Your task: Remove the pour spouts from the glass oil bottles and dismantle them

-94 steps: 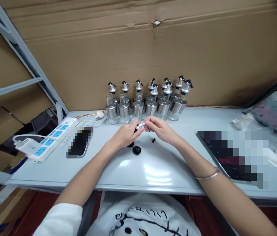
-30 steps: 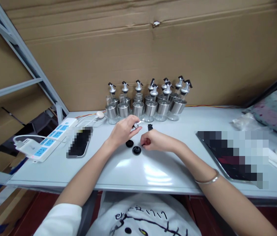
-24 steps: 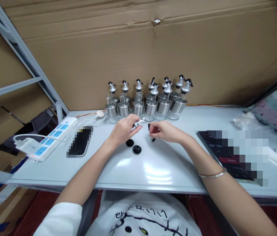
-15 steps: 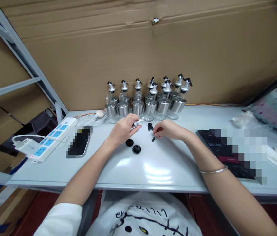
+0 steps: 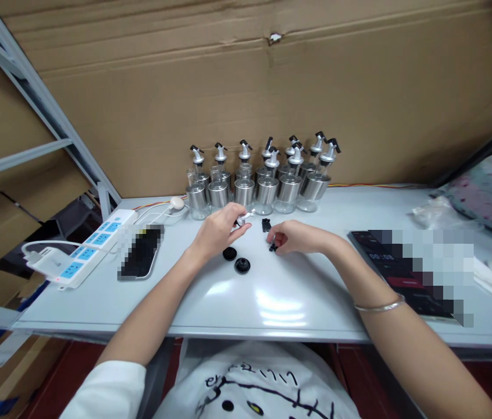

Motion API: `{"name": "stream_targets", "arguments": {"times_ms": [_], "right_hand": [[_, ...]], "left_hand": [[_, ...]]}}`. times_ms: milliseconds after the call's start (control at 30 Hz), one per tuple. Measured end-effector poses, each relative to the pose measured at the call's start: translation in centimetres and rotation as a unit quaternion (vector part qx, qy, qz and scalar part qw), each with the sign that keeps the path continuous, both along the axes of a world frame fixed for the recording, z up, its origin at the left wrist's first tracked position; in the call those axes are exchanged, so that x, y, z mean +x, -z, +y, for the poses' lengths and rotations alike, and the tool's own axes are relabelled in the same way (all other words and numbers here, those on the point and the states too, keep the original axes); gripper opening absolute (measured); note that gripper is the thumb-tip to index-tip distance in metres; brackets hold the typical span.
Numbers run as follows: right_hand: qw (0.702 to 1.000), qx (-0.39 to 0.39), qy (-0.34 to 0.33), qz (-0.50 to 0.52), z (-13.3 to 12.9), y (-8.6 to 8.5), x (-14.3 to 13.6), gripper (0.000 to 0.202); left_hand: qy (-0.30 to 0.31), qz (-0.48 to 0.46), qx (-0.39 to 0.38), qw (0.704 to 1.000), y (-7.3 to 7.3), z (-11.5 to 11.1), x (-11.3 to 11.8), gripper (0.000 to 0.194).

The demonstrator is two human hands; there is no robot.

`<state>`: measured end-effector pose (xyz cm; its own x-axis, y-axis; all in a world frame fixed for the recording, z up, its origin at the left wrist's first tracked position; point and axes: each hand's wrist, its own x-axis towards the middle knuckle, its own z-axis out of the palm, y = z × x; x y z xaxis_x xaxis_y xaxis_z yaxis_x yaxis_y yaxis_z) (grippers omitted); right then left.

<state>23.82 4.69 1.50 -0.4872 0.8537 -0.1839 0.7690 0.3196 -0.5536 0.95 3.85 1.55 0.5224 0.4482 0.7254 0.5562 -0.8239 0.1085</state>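
My left hand [image 5: 224, 230] pinches a silver pourer spout [image 5: 244, 219] between thumb and fingers, above the table in front of the bottles. My right hand [image 5: 292, 237] is low over the table, its fingertips closed round a small black part [image 5: 273, 248]. Just beyond those fingers lie more small black pieces [image 5: 266, 224]. Between the hands, nearer to me, are a flat black disc [image 5: 229, 254] and a round black stopper [image 5: 242, 266].
Behind my hands, glass bottles with steel sleeves [image 5: 267, 191] stand in two rows; several carry spouts. At left are a power strip [image 5: 97, 247] and a phone [image 5: 143, 253]. A larger device showing a timer [image 5: 381, 256] lies beneath my right forearm. A plastic bag [image 5: 435, 212] sits at right.
My right hand has come down slightly towards me, onto the small black part. My left hand keeps its place with the spout.
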Motion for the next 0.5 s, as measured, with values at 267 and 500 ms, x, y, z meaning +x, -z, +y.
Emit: {"name": "stream_targets", "arguments": {"times_ms": [267, 500], "right_hand": [[1.000, 0.011, -0.005, 0.008, -0.2, -0.2, -0.7, 0.018], [0.999, -0.036, 0.011, 0.008, -0.8, -0.3, -1.5, 0.012]], "left_hand": [[0.000, 0.006, 0.014, 1.000, 0.0, 0.0, 0.1, 0.015], [0.001, 0.005, 0.030, 1.000, 0.0, 0.1, 0.1, 0.014]]}}
